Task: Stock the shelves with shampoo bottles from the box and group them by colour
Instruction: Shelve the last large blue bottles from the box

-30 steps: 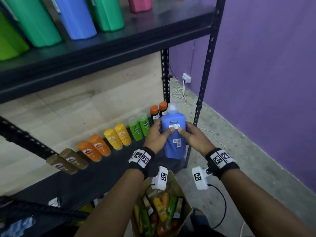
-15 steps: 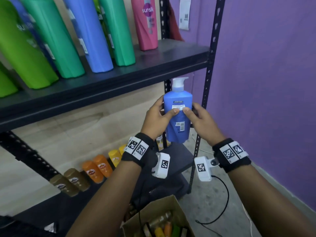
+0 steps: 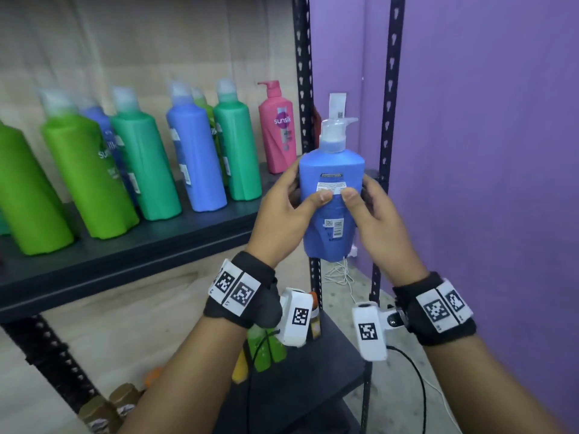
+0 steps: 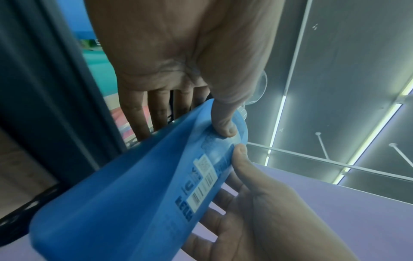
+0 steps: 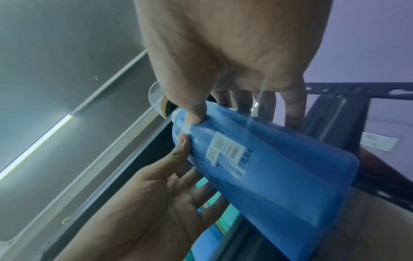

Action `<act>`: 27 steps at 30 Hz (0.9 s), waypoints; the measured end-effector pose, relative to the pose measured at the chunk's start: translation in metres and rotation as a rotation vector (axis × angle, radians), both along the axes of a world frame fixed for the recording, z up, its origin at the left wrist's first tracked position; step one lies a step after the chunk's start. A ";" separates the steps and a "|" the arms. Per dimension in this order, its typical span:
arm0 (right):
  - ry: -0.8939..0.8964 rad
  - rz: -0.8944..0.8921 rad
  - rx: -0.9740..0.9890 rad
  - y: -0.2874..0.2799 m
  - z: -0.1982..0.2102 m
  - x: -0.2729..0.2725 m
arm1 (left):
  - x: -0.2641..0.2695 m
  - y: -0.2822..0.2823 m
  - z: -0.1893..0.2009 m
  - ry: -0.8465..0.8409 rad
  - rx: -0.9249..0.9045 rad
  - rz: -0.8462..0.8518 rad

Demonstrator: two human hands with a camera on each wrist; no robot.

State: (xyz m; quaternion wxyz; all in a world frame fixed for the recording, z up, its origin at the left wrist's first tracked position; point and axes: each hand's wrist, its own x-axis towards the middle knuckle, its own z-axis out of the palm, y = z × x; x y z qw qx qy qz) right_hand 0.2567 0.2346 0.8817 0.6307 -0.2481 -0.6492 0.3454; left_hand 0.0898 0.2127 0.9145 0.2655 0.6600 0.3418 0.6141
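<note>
Both left hand (image 3: 283,214) and right hand (image 3: 374,216) grip the upright blue pump bottle (image 3: 332,195); the shelf's blue bottle (image 3: 195,158) stands to its left

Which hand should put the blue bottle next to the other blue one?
Probably the left hand: it grips the blue bottle on the side nearer the shelf's blue one.

Held bottle (image 3: 332,195): blue, clear pump, white barcode label. Shelf (image 3: 131,255): black; bottles on it green, teal-green, blue, one pink (image 3: 278,133) centre frame. Wall (image 3: 485,120) at right: purple. Wristbands (image 3: 241,289): black with black-white square markers.
</note>
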 end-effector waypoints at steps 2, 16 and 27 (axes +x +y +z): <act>0.020 0.011 0.054 -0.001 0.019 -0.002 | -0.002 0.000 0.019 0.015 0.045 -0.010; -0.105 -0.019 0.160 0.027 0.086 -0.010 | -0.010 0.015 0.078 0.036 0.158 0.070; -0.204 -0.070 0.049 0.060 0.090 -0.012 | -0.008 0.043 0.075 0.014 0.061 0.126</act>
